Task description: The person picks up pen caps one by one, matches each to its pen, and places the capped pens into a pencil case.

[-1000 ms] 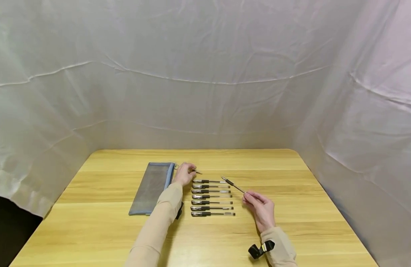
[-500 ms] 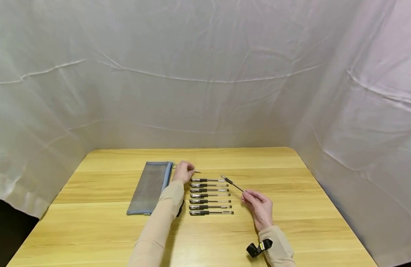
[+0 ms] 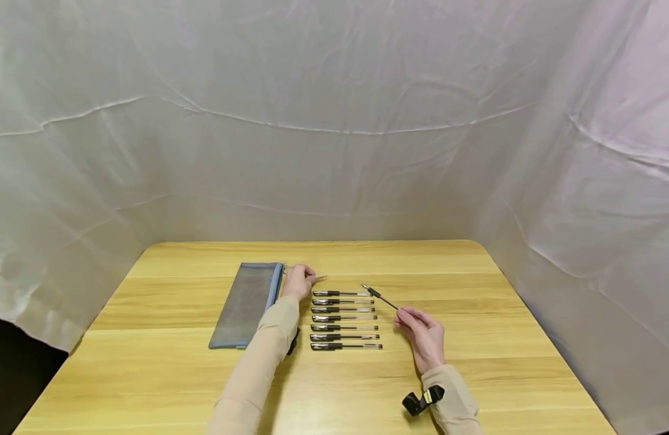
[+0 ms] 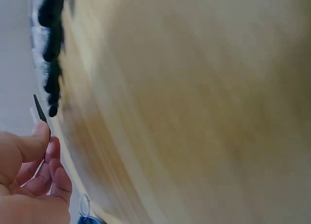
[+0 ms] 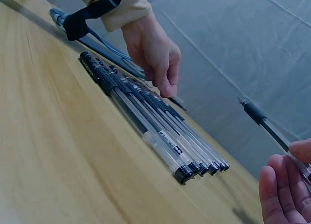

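In the head view my left hand point(image 3: 298, 281) pinches a small slim piece, seemingly a pen cap point(image 3: 321, 278), past the far end of a row of pens. In the left wrist view this pen cap point(image 4: 41, 109) shows a dark strip beside a pale one; the fingers hide the rest. My right hand point(image 3: 423, 336) holds an uncapped black gel pen point(image 3: 385, 300) between thumb and fingers, near its rear end. The pen's bare tip points up and left, toward the left hand. Cap and pen are apart. The right wrist view shows the gel pen point(image 5: 265, 123) raised above the table.
Several capped black pens point(image 3: 345, 328) lie parallel in a row between the hands. A grey mesh zip pouch point(image 3: 242, 308) with blue edging lies left of them, partly behind the left forearm. The wooden table point(image 3: 508, 338) ends at a pale curtain point(image 3: 334, 169).
The cap in my left hand has tilted from pointing slightly downward to slightly upward at its right end. The right hand holds the pen almost still. The whole head view shifts a little.
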Demonstrator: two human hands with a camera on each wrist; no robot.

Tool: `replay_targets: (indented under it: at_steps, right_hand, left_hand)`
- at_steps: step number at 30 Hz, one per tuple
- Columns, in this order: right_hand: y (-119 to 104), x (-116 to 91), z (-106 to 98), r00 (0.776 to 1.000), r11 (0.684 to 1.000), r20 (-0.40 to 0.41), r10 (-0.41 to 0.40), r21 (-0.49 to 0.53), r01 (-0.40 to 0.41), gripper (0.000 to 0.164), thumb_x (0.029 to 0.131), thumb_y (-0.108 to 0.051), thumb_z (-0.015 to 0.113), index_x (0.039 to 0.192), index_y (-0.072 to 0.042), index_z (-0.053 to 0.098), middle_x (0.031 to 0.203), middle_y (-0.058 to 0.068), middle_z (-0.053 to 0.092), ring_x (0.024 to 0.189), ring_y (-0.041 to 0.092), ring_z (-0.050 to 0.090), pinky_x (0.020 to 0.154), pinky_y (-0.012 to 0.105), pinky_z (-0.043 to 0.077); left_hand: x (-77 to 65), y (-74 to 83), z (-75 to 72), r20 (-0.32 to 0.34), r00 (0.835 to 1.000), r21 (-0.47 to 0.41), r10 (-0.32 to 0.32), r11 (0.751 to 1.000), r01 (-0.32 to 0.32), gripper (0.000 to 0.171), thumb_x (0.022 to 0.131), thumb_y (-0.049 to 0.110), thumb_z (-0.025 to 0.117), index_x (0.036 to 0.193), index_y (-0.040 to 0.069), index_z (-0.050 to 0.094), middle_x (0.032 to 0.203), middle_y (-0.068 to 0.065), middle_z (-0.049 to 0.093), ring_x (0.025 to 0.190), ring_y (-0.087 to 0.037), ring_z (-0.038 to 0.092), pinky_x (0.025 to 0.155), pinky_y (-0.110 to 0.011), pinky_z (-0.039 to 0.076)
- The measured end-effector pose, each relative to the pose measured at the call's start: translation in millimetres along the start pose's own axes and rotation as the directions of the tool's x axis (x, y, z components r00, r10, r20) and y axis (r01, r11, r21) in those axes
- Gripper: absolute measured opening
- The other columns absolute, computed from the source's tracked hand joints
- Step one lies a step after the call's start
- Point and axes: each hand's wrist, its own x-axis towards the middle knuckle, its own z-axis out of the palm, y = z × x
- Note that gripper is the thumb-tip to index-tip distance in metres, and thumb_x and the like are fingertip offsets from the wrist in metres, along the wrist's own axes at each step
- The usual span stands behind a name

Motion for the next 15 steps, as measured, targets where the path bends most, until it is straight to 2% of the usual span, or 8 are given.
replay_targets:
  at_steps: [2,6,9,12,15]
  right_hand:
    - [0,3,0,1.0,1.0,0.0,-0.004,0.009,0.004,0.016,0.087,0.008,0.071,0.091,-0.007,0.077,0.085,0.005,0.078,0.08,0.016,0.075,0.08,0.03,0.063]
    - [-1,8,1,1.0,1.0,0.014,-0.016,0.012,0.016,0.014,0.086,0.008,0.072,0.096,-0.001,0.076,0.086,0.005,0.078,0.081,0.017,0.075,0.08,0.03,0.063]
    - [-2,12,3,0.999,1.0,0.031,-0.015,0.008,0.014,0.015,0.086,0.008,0.072,0.095,-0.003,0.076,0.087,0.004,0.077,0.083,0.018,0.075,0.083,0.031,0.063]
    - [-2,16,5,0.999,1.0,0.042,-0.009,0.002,0.009,0.017,0.087,0.008,0.071,0.091,-0.008,0.076,0.086,0.003,0.076,0.083,0.017,0.075,0.084,0.031,0.062]
    - [-4,21,7,0.999,1.0,0.053,-0.003,-0.004,0.003,0.018,0.089,0.007,0.069,0.089,-0.01,0.076,0.085,0.002,0.076,0.082,0.016,0.074,0.083,0.029,0.062]
  left_hand:
    - [-3.3,2.2,-1.8,-0.007,1.0,-0.038,-0.003,0.999,0.003,0.01,0.094,0.005,0.066,0.1,0.002,0.074,0.102,-0.015,0.074,0.098,-0.03,0.067,0.093,-0.042,0.055]
    - [-11.8,6.0,-5.4,-0.034,0.999,-0.092,0.027,0.995,-0.03,0.009,0.093,0.005,0.068,0.096,0.001,0.075,0.094,-0.015,0.075,0.088,-0.027,0.068,0.084,-0.039,0.055]
    - [-17.7,6.4,-8.5,-0.026,0.999,-0.172,0.033,0.984,-0.037,0.01,0.093,0.005,0.068,0.097,-0.001,0.075,0.093,-0.016,0.075,0.084,-0.026,0.068,0.077,-0.033,0.055]
    - [-23.9,4.8,-11.6,0.015,1.0,-0.322,0.005,0.947,0.0,0.014,0.095,0.004,0.067,0.104,-0.004,0.074,0.097,-0.02,0.074,0.086,-0.029,0.069,0.074,-0.029,0.055]
    - [-31.3,2.5,-13.5,0.063,0.997,-0.485,-0.036,0.872,0.062,0.02,0.096,0.002,0.064,0.111,-0.008,0.07,0.101,-0.023,0.071,0.09,-0.031,0.07,0.078,-0.031,0.059]
